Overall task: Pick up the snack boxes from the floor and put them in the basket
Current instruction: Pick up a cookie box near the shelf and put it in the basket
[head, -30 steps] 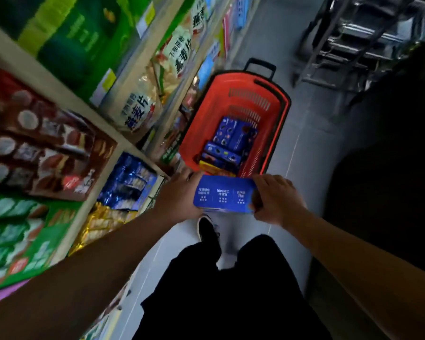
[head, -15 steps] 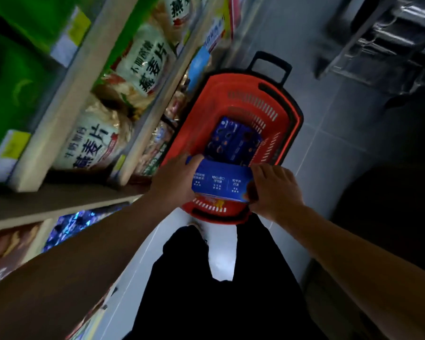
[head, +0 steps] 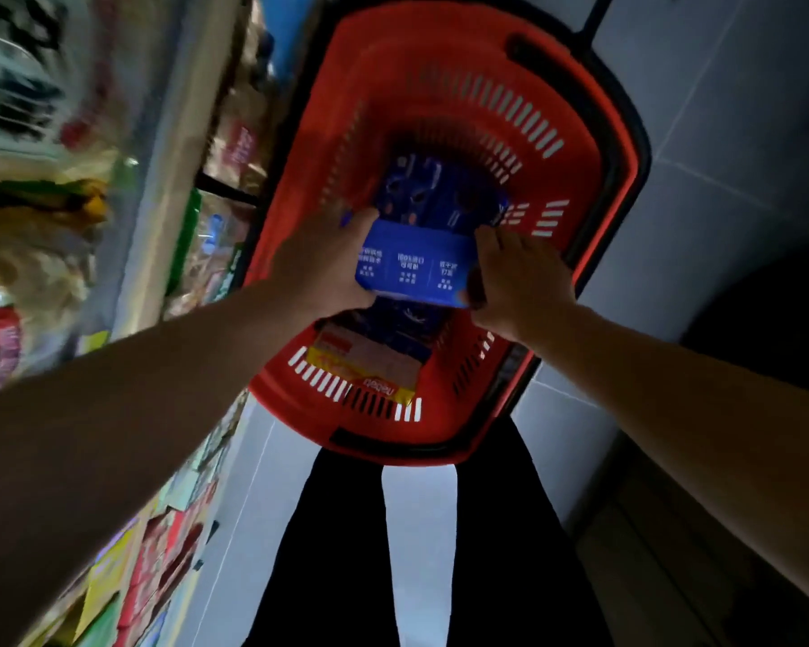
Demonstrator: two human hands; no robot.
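A blue snack box (head: 412, 268) with white print is held flat over the inside of the red basket (head: 594, 133). My left hand (head: 323, 263) grips its left end and my right hand (head: 517, 282) grips its right end. Beneath it, inside the basket, lie other dark blue boxes (head: 435, 193) and a red and yellow box (head: 365, 366) near the basket's near wall. The basket stands on the grey floor right in front of my legs.
Store shelves (head: 113, 226) packed with snack bags and boxes run along the left, blurred by motion. Grey floor tiles (head: 720, 109) lie to the right of the basket. My black trousers (head: 346, 553) fill the bottom middle. A dark area lies at the right edge.
I have leaned closer over the basket. Both hands have carried the blue box forward and down, from in front of the basket's near rim to over its inside.
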